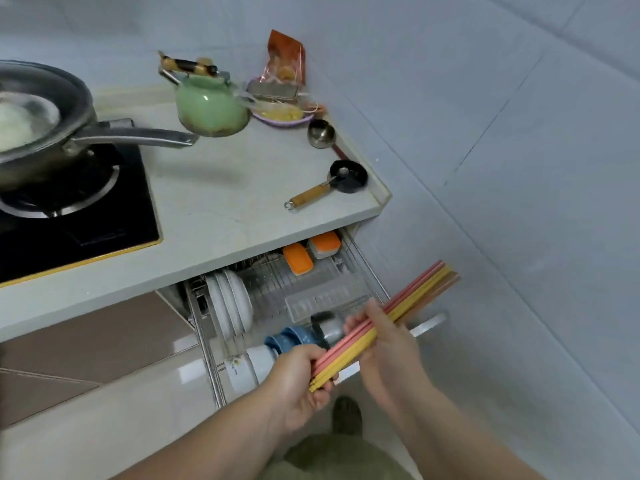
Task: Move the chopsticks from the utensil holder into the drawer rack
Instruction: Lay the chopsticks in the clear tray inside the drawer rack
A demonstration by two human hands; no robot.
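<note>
Left hand [300, 382]: closed on the near ends of the pink and yellow plastic chopsticks [388, 317].
Right hand [384, 344]: curled loosely around mid-bundle.
Risk: sticks may be fanned and dropped between the wires of the pull-out wire drawer rack [277, 289].

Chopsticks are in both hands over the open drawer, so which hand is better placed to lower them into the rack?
Probably the left hand: it is closed around the chopsticks at their near end, while the right hand only steadies them mid-length, above the drawer rack.

Pink and yellow chopsticks [381, 320] bunched together, slanting up-right from the grip, above the pulled-out wire drawer rack [298, 289] holding dishes
</note>
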